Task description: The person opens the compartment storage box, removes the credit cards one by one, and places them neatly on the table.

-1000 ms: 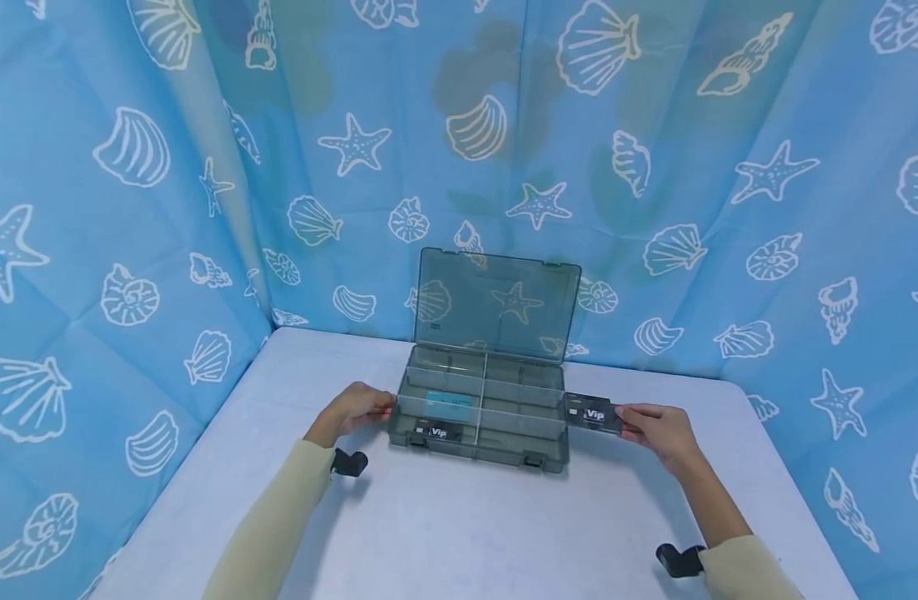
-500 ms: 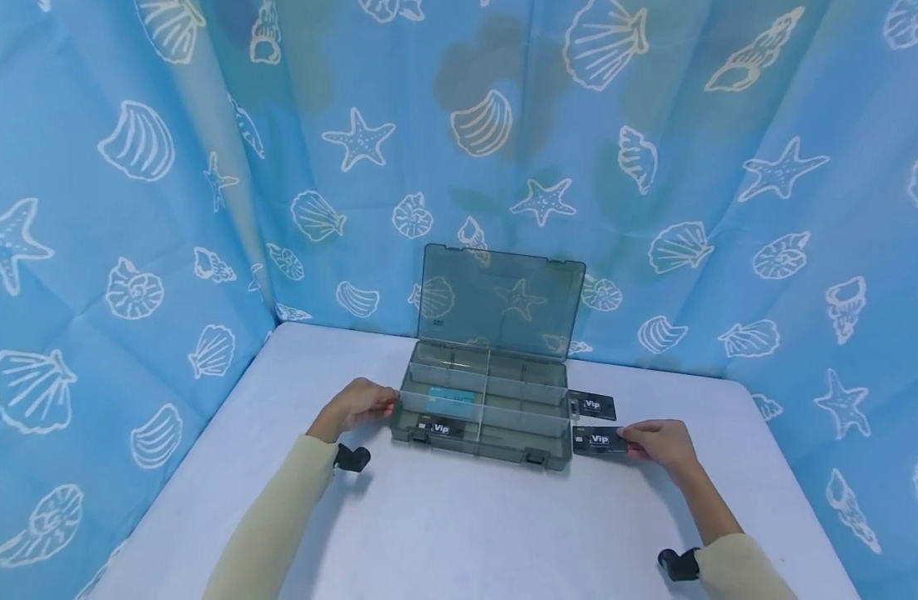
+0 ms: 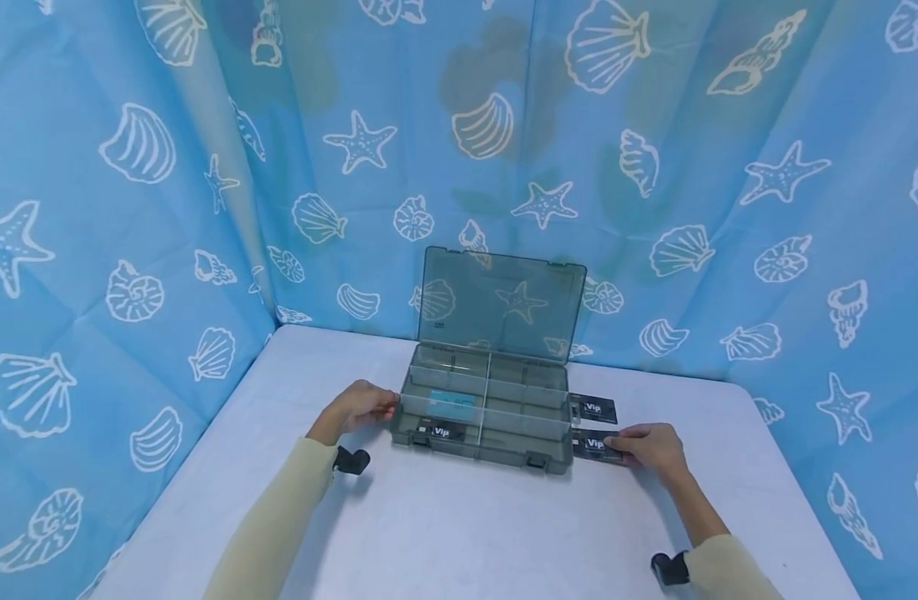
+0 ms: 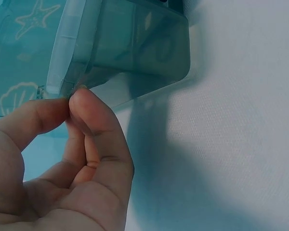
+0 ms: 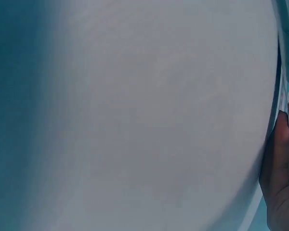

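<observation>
Your left hand (image 3: 358, 402) has thumb and fingertip pinched on the left edge of the divided box (image 3: 474, 452), whose clear lid (image 3: 504, 304) stands raised at the far side. Your right hand (image 3: 654, 448) clamps the near Vip card (image 3: 589, 444) between thumb and fingers, just right of the box. Beyond it, the far Vip card (image 3: 597, 408) also sits beside the box's right wall. Inside, on the left, a blue card (image 3: 447, 405) lies beyond a black card (image 3: 438, 430).
</observation>
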The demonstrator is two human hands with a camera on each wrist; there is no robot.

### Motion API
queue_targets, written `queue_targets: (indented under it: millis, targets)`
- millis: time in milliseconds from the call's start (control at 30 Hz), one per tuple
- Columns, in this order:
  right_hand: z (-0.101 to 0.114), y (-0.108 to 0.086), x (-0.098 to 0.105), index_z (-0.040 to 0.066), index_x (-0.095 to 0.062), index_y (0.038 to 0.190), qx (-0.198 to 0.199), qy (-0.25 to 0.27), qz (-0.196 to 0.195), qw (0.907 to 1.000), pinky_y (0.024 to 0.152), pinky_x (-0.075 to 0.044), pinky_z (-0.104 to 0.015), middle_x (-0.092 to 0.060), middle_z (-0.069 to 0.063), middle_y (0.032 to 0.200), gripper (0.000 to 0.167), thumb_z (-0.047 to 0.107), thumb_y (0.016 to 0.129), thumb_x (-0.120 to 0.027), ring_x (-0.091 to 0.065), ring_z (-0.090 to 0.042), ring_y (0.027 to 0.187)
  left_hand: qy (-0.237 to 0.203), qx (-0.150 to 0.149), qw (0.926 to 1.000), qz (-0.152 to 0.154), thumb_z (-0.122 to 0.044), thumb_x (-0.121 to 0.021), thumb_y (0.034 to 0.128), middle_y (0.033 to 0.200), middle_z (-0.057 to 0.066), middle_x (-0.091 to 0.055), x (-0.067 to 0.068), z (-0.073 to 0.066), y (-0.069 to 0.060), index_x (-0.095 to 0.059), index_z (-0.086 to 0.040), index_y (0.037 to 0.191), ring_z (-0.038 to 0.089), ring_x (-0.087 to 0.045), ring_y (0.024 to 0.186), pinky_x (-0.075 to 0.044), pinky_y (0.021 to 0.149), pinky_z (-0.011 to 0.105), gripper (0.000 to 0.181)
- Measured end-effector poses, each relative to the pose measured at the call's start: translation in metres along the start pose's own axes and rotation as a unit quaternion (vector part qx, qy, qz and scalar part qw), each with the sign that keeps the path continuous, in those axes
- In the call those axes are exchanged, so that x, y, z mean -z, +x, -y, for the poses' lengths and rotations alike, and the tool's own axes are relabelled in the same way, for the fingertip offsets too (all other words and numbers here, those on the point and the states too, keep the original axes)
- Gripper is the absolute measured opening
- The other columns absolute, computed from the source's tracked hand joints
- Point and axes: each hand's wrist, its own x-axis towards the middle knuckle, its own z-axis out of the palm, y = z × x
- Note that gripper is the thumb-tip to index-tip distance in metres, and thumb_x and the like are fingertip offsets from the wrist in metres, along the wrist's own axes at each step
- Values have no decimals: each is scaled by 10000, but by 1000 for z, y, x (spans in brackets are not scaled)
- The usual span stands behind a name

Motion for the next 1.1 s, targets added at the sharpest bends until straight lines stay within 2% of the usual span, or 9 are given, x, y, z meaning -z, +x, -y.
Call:
queue_targets:
  millis: [133, 233, 433, 733, 900, 1100]
  targets:
    - [0, 2, -2, -55, -675, 1034, 4, 182, -107, 9998, 499, -474, -203, -691, -126, 873, 408, 240, 788, -813, -628, -155, 664, -18, -33, 10000, 32, -87, -581, 962, 921, 115, -614, -1, 2, 2, -608, 85, 1112, 161, -601, 771, -551, 716, 259, 230]
    - [1, 5, -4, -57, -671, 1032, -22, 114, -186, 9998, 493, -479, -198, -689, -148, 891, 383, 220, 801, -800, -629, -149, 650, -4, -7, 10000, 57, -86, -580, 960, 913, 110, -616, -1, 3, 2, -613, 82, 1107, 159, -602, 765, -550, 712, 255, 226]
    - [8, 8, -4, -75, -677, 991, 157, -538, -201, 9982, 518, -501, -220, -666, -173, 874, 345, 193, 808, -793, -634, -170, 617, -32, 30, 9999, 101, -85, -583, 957, 904, 106, -615, 0, 2, 2, -616, 80, 1098, 158, -602, 760, -550, 713, 257, 219]
    - [24, 7, -2, -44, -692, 871, 398, -1249, -232, 9911, 562, -491, -289, -649, -116, 762, 282, 200, 792, -809, -587, -212, 651, -39, 54, 10000, -24, -94, -589, 952, 909, 113, -617, 1, 0, 0, -612, 83, 1103, 162, -607, 761, -550, 710, 255, 234]
    - [30, 4, -3, -57, -676, 862, 214, -1458, -167, 9889, 556, -492, -294, -639, -126, 752, 312, 208, 779, -817, -596, -220, 641, -30, 52, 10000, 36, -82, -584, 949, 906, 114, -628, 0, 0, -2, -621, 91, 1090, 148, -614, 753, -552, 707, 249, 226]
    - [38, 4, -1, -101, -621, 952, -131, -1627, -64, 9866, 566, -498, -320, -629, -161, 780, 442, 248, 774, -826, -615, -234, 637, -17, 13, 9999, 108, -82, -575, 957, 916, 118, -628, 0, -2, -4, -612, 97, 1100, 147, -612, 756, -551, 714, 253, 232]
